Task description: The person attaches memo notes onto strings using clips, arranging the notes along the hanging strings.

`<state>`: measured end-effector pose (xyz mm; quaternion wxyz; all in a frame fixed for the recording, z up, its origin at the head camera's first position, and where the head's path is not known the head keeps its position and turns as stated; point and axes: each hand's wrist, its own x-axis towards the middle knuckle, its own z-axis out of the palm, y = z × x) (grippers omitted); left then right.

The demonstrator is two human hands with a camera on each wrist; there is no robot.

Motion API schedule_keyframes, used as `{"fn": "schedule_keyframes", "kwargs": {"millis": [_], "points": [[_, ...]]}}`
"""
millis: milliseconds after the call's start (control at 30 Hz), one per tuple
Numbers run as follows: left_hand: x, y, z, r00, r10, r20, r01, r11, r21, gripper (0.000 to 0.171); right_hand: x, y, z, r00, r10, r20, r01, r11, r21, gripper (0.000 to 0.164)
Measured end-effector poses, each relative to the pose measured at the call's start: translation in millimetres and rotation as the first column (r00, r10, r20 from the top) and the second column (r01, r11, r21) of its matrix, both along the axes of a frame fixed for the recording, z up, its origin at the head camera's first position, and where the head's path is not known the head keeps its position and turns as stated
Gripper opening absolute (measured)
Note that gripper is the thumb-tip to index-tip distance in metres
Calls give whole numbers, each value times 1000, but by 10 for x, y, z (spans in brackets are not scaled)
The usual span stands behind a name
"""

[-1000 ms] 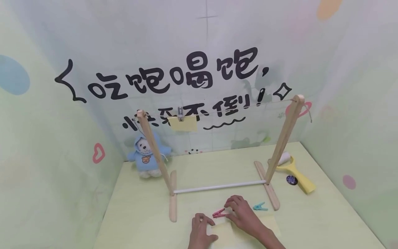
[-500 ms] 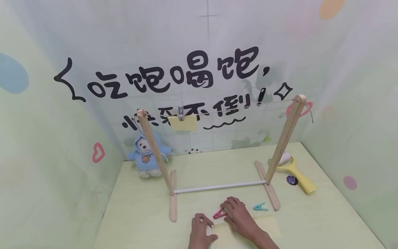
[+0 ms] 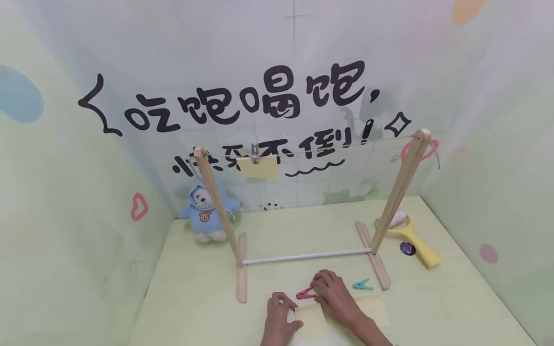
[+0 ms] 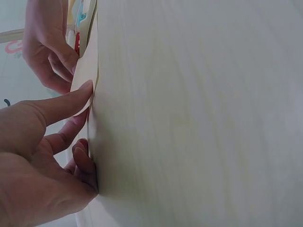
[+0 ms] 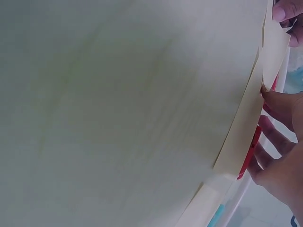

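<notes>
Pale-yellow rectangular paper note [image 3: 310,319] is lying at the near side of the pale wood-grain tabletop [image 3: 195,307], its left end rising between the hands. The left hand [image 3: 278,317], at nine o'clock from it, is pinching that end between thumb and finger. The right hand [image 3: 337,299], at two o'clock, is bending over the far corner, its thumb apparently meeting the paper; whether its fingers are also gripping the slim pink plastic clip [image 3: 305,293] at twelve o'clock, I cannot tell.

Handling this well is probably calling for a light, flat pinch, since squeezing hard risks creasing the sheet, and for steadying the paper before shifting the clip.

Farther out, a second pale-yellow paper note [image 3: 375,311] is lying at three o'clock and a small teal plastic clip [image 3: 360,285] at two. Beyond, a wooden string rack [image 3: 397,193] is standing at twelve.
</notes>
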<state>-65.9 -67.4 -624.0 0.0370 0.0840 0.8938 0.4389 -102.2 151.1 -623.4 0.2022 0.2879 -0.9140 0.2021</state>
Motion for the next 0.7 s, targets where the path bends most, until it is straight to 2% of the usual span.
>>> {"fn": "schedule_keyframes", "kwargs": {"millis": [133, 367, 700], "points": [[-30, -31, 23, 1000, 19, -13, -20, 1000, -20, 34, -49, -42, -2, 1000, 1, 6, -1, 1000, -22, 40], [-7, -5, -1, 999, 43, 29, -43, 999, 0, 31, -63, -10, -23, 1000, 7, 27, -7, 1000, -16, 33], [10, 89, -42, 997, 72, -16, -73, 997, -6, 20, -43, 84, -26, 1000, 2, -23, -3, 998, -66, 32]]}}
